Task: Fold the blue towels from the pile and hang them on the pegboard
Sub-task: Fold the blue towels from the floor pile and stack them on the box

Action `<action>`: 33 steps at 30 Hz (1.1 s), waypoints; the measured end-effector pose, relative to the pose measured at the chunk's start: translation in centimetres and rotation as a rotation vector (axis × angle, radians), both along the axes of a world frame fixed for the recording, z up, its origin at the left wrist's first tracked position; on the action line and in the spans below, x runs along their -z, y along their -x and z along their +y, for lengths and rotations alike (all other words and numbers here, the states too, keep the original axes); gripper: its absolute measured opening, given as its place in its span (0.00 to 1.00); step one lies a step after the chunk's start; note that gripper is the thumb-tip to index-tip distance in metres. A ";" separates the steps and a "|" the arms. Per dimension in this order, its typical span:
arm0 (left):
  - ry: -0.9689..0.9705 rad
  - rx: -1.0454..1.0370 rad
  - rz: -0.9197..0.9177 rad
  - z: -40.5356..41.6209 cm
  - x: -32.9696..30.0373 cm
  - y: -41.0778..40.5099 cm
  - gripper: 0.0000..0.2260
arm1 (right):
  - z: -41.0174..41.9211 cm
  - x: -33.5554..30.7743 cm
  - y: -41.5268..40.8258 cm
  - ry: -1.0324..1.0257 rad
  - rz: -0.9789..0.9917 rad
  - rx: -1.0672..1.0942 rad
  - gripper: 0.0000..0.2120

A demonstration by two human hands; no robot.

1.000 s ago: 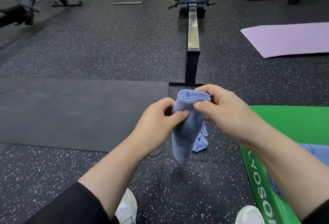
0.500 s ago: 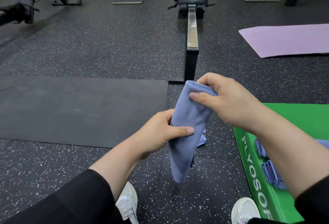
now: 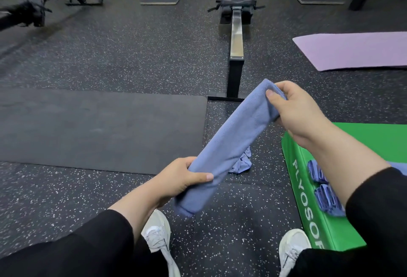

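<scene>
The left hand grips the lower end of a long, narrow folded blue terry towel, fingers curled under it and thumb laid across the top. The right hand pinches the upper end, thumb on the near face and fingers wrapped behind. Between the 2 hands the towel is stretched taut on a slant, held in the air above the speckled black rubber floor.

1 second ago both hands were bunched together at the top of the towel and it hung straight down; half a second ago the left hand had slid partway down. Now the left hand is near the bottom end and the strip is pulled flat, so the lengthwise fold looks smoothed and ready to be doubled over.

Beneath it, a crumpled blue cloth lies on the floor. To the right, 2 folded blue towels rest on a green padded box. No pegboard is visible.
</scene>
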State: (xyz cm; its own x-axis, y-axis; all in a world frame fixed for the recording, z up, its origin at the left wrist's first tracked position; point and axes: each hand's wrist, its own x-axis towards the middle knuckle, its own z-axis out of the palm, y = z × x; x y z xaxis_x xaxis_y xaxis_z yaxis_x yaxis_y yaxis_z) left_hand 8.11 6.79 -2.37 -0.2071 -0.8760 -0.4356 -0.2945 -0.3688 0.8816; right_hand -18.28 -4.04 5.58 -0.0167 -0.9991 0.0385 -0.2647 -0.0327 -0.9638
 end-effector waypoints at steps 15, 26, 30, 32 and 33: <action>-0.029 -0.386 0.049 1.9 2.1 -1.9 0.08 | -0.5 2.5 4.5 -0.210 -0.166 0.185 0.06; 0.042 -0.203 0.273 -1.2 -4.4 8.5 0.02 | 4.4 -1.9 20.0 -0.234 -0.124 0.356 0.05; 0.032 -0.097 0.297 -1.4 -5.3 15.4 0.02 | 8.8 -2.9 27.2 -0.253 -0.045 0.436 0.07; 0.003 -0.067 0.322 -1.7 -4.8 18.5 0.05 | 10.5 -2.6 30.2 -0.272 -0.012 0.497 0.05; -0.010 -0.071 0.328 -1.9 -4.3 19.9 0.05 | 11.3 -2.3 31.4 -0.289 0.005 0.513 0.05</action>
State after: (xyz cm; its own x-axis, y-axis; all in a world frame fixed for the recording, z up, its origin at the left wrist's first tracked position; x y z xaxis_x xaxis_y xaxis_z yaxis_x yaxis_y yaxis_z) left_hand -11.75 4.92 1.92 -0.2763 -0.8892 -0.3645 0.0316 -0.3875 0.9213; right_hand -49.72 7.24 7.86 -0.5017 -0.8331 -0.2327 -0.1820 0.3647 -0.9132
